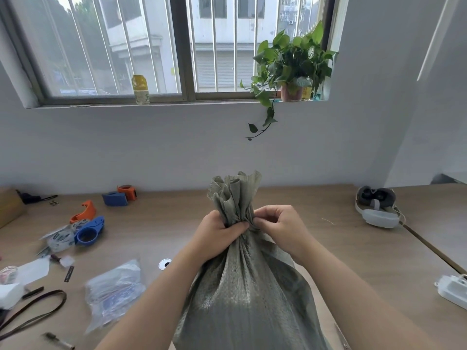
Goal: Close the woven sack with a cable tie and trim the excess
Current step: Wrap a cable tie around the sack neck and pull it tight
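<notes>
A grey-green woven sack [242, 294] stands upright on the wooden table in front of me, its mouth bunched into a ruffled neck [235, 195]. My left hand [217, 233] is wrapped around the neck from the left, squeezing it together. My right hand [278, 223] pinches the gathered fabric at the same height from the right, fingertips touching the folds. No cable tie shows around the neck; whether one is hidden under my fingers I cannot tell. A thin pale strand [328, 221], possibly a tie, lies on the table to the right.
Blue and orange tape dispensers [89, 229] [120, 195] and clear plastic bags [113, 291] lie to the left, with a brown strap [38, 311] near the front edge. A headset [377, 208] and a white adapter [452, 291] sit to the right. The wall and window are behind.
</notes>
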Demonstrator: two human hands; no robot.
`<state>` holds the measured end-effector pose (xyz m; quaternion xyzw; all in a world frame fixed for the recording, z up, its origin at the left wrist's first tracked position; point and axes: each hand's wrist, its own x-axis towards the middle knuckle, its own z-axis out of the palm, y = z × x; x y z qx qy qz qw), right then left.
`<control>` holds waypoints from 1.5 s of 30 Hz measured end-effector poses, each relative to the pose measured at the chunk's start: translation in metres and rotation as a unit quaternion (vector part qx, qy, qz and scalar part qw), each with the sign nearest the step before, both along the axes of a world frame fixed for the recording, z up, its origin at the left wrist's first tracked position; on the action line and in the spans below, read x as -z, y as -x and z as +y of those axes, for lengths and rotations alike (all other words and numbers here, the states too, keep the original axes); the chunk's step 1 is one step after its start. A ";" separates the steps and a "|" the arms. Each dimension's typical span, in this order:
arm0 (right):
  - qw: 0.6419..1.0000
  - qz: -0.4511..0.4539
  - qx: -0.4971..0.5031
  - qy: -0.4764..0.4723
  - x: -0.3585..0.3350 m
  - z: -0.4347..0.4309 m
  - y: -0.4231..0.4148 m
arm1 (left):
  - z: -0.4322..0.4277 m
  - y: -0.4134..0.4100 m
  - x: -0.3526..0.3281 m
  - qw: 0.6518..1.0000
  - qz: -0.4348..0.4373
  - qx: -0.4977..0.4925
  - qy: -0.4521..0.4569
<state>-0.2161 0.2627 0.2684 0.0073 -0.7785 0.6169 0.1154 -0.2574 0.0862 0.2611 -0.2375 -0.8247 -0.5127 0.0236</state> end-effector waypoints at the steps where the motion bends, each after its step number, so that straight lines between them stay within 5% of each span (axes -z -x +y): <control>1: 1.000 -0.005 -0.012 0.004 -0.001 0.000 0.000 | 0.000 0.000 0.000 1.000 -0.001 0.003 0.007; 6: 0.998 0.001 -0.058 0.007 -0.008 -0.007 -0.005 | 0.000 -0.001 -0.002 0.998 0.010 0.039 0.041; 16: 0.981 0.002 -0.009 -0.193 -0.004 -0.005 0.004 | 0.001 -0.003 -0.002 0.999 -0.039 0.019 0.001; 25: 0.998 -0.015 -0.016 -0.057 -0.003 -0.003 -0.002 | 0.000 -0.006 -0.005 0.997 -0.060 0.019 -0.039; 45: 0.998 0.006 -0.011 0.064 0.000 0.004 -0.011 | 0.005 -0.007 -0.016 0.978 -0.191 0.003 -0.084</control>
